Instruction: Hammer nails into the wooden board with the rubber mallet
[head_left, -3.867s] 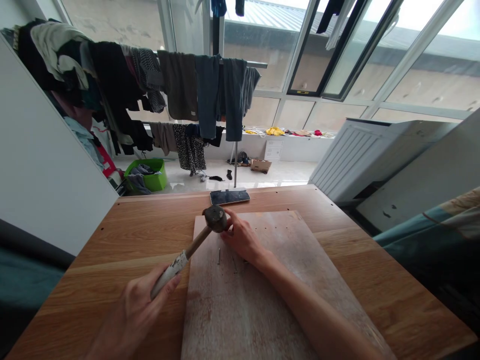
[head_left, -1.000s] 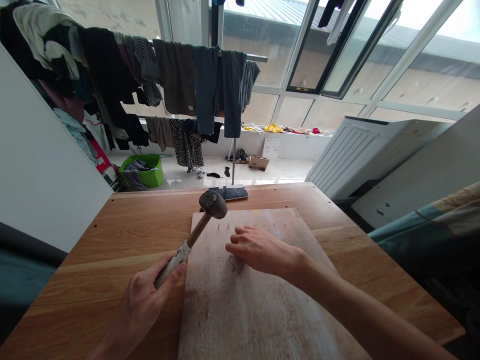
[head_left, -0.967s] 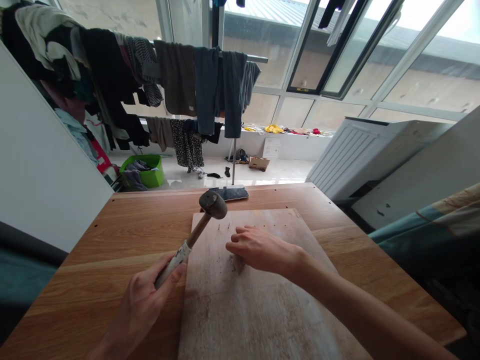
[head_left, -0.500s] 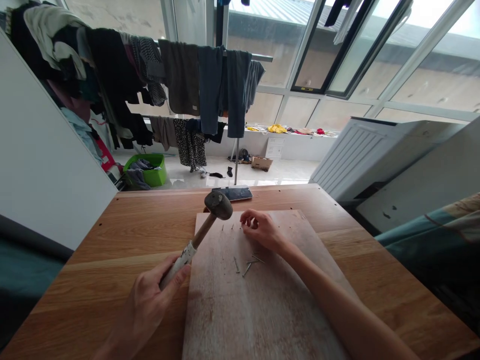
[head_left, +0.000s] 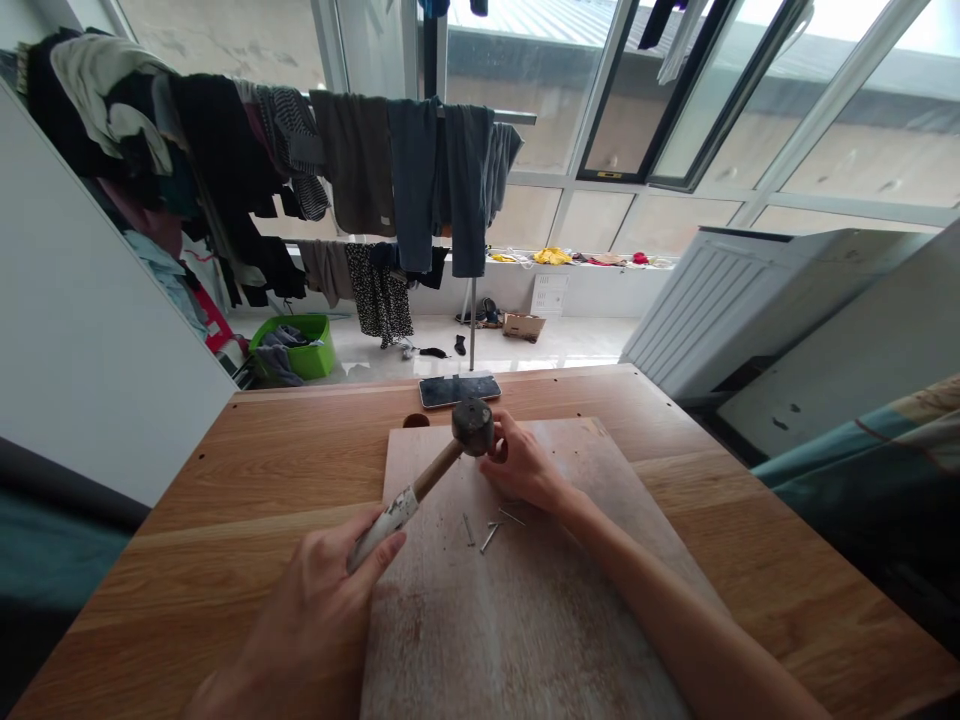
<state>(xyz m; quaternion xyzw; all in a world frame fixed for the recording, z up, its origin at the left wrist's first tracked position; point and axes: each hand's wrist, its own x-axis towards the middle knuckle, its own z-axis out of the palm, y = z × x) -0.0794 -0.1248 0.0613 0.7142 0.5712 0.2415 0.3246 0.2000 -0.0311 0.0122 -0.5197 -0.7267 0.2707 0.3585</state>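
My left hand (head_left: 319, 580) is wrapped round the white-taped grip of a hammer (head_left: 431, 472) with a wooden handle and a dark, rounded head. The head is over the far part of a worn wooden board (head_left: 480, 630), right beside the fingers of my right hand (head_left: 525, 465). Those fingers are pinched together low at the board, round a nail whose shaft is mostly hidden by the hammer head. Several loose nails (head_left: 489, 538) lie on the board nearer to me, between my two hands.
The board lies on a wooden table (head_left: 285, 460). A phone (head_left: 457, 390) rests beyond the board, near a dark round hole (head_left: 416, 421). Past the table are hanging clothes (head_left: 360, 165), a green basket (head_left: 319, 350) and a white ribbed appliance (head_left: 697, 300).
My left hand has moved the hammer to the right and slightly down, bringing its head beside my right fingers. My right hand stays pinched in about the same place.
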